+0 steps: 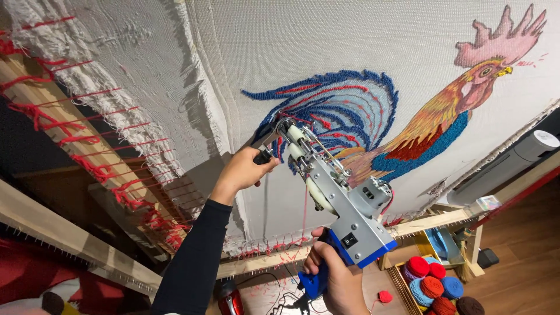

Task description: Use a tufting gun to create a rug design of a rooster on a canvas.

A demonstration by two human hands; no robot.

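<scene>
Wooden frame (87, 149) at left, backing cloth (262, 52) laced to it with red yarn to stay taut. Left hand (245, 170) has its grip closed around the front handle of the tufting gun (332, 198), steadying the nose against the cloth at the rooster's blue tail (344, 105). Right hand (335, 277) wraps the blue rear handle, bearing the weight. Yarn balls (434, 286) sit in a crate lower right, within reach.

My left hand (245, 170) grips the front handle of the tufting gun (332, 198), my right hand (338, 277) its rear grip below. The gun's tip touches the stretched cloth (303, 41) at the rooster (408, 116) tail. Yarn balls (434, 286) sit in a box lower right.
</scene>
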